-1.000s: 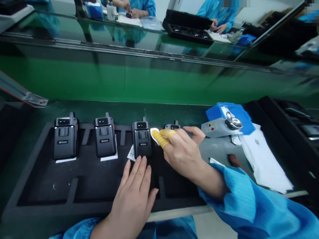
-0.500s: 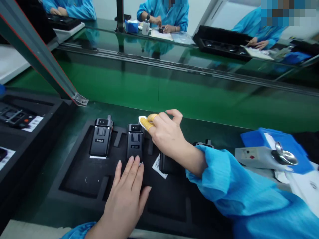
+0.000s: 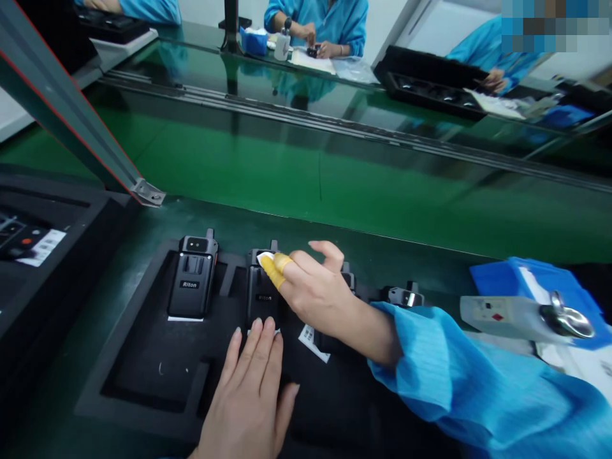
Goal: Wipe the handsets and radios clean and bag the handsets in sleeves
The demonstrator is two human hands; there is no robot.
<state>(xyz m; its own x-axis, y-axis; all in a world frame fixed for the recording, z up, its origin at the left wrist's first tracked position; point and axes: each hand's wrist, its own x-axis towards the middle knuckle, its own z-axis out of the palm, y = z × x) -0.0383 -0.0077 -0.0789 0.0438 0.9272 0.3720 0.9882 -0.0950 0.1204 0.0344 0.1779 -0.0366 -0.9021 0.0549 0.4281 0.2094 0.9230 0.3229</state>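
Observation:
A black two-way radio [image 3: 261, 299] marked "Riton" lies back side up in a black foam tray [image 3: 143, 376]. Flat, with fingers stretched out, my left hand [image 3: 251, 389] rests at its lower end. Yellow finger cots cover two fingers of my right hand [image 3: 310, 284], which pinches a small white wipe [image 3: 266, 255] against the radio's top end, over its lens area. To the left lies another radio [image 3: 190, 277], fully visible. Two more radios, one at the right [image 3: 405, 296], are partly hidden behind my right hand and forearm.
A white label [image 3: 313, 343] lies beside the covered radio. At right are a pump bottle [image 3: 514, 315] and a blue bin [image 3: 507, 280]. A second foam tray [image 3: 76, 210] holds a device at left. A metal post [image 3: 81, 108] slants down nearby. Co-workers sit across the green conveyor [image 3: 268, 159].
My right hand has moved slightly left and down, bringing the wipe from beside the radio's top onto it. My left hand stays at the lower end. The view has shifted a little.

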